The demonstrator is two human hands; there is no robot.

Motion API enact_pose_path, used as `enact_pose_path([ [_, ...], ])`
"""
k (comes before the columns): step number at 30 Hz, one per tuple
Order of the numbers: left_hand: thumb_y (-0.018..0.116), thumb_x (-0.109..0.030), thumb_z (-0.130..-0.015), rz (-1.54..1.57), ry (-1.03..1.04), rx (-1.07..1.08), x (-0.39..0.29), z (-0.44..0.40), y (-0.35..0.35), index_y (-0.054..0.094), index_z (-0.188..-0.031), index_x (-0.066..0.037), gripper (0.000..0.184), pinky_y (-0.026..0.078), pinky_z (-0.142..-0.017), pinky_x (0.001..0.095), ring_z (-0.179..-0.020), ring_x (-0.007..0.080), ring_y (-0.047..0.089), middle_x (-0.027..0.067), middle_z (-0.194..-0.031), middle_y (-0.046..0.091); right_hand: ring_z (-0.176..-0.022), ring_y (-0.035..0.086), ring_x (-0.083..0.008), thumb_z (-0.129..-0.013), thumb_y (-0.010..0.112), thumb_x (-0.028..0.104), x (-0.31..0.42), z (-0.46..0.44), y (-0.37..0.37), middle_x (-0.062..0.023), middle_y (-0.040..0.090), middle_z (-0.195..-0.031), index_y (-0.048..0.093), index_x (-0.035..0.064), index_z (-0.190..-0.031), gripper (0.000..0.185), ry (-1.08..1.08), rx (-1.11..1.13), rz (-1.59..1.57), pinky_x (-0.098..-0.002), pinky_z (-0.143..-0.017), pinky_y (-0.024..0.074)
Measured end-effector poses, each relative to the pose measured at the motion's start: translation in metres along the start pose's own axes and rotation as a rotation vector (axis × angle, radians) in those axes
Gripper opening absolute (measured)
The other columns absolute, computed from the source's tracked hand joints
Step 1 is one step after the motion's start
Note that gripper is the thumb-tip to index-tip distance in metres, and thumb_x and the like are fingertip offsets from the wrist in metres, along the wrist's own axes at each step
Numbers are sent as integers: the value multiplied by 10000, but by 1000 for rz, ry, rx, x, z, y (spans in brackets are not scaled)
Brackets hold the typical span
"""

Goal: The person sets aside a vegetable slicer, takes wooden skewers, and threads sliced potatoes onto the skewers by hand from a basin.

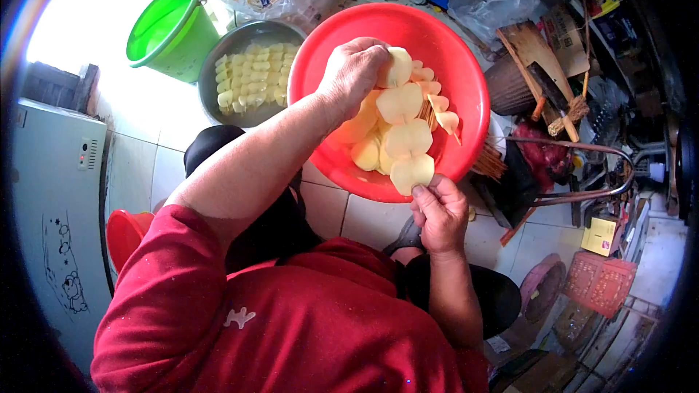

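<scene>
A line of pale yellow round slices (407, 138) runs between my hands above a red basin (473, 80); the slices look threaded on a stick that is mostly hidden. My left hand (357, 69) is closed round the upper end, beside the top slice. At the lower end, the thumb and fingers of my right hand (440, 212) pinch the bottom slice. Loose pale slices (366, 153) lie in the basin below, with thin sticks (428, 110) and a row of smaller slices (445, 118) at their right.
A metal bowl (209, 87) with rows of threaded slices stands left of the basin, near a green bucket (175, 36). A second red container (127, 236) is at lower left, beside a white cabinet (58, 175). Wooden boards (535, 58) and a metal-framed stool (615, 151) are at right.
</scene>
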State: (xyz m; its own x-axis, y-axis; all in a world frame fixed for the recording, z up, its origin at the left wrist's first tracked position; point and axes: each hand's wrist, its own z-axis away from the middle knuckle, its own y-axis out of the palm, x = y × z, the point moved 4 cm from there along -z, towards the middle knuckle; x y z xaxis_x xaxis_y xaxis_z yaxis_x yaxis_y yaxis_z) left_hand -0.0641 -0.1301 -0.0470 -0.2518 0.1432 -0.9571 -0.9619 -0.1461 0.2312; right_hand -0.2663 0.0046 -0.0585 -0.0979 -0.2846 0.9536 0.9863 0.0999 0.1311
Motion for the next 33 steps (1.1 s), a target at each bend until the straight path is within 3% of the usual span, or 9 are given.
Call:
enact_pose_path([
  [15, 532, -175, -887, -170, 84, -69, 9, -4, -2, 586, -1018, -7, 220, 514, -688, 292, -772, 159, 590, 74, -890, 606, -482, 428, -35, -841, 611, 101, 3, 4, 6, 0, 564, -662, 611, 7, -982, 170, -4, 47, 7, -178, -425, 344],
  [23, 538, -165, -862, 154, -185, -6, 8, -3, -1, 571, -1030, -19, 225, 542, -658, 325, -781, 217, 620, 101, -921, 611, -512, 452, -32, -847, 618, 119, 5, 5, 7, 12, 570, -658, 613, 16, -939, 138, -37, 8, 146, -179, -448, 362],
  [30, 543, -148, -831, 208, -342, -34, 11, -10, -7, 579, -999, -45, 201, 547, -639, 327, -786, 215, 624, 94, -928, 609, -525, 467, -34, -836, 631, 121, -1, 4, 3, 10, 577, -665, 619, 13, -926, 141, -4, 35, 144, -183, -449, 374],
  [33, 590, -132, -806, 205, -400, -4, 11, -9, -6, 574, -947, -6, 190, 564, -631, 361, -791, 236, 617, 114, -914, 579, -532, 477, -36, -831, 633, 114, -5, 4, 4, 6, 584, -677, 622, 13, -935, 146, 9, 30, 105, -187, -446, 382],
])
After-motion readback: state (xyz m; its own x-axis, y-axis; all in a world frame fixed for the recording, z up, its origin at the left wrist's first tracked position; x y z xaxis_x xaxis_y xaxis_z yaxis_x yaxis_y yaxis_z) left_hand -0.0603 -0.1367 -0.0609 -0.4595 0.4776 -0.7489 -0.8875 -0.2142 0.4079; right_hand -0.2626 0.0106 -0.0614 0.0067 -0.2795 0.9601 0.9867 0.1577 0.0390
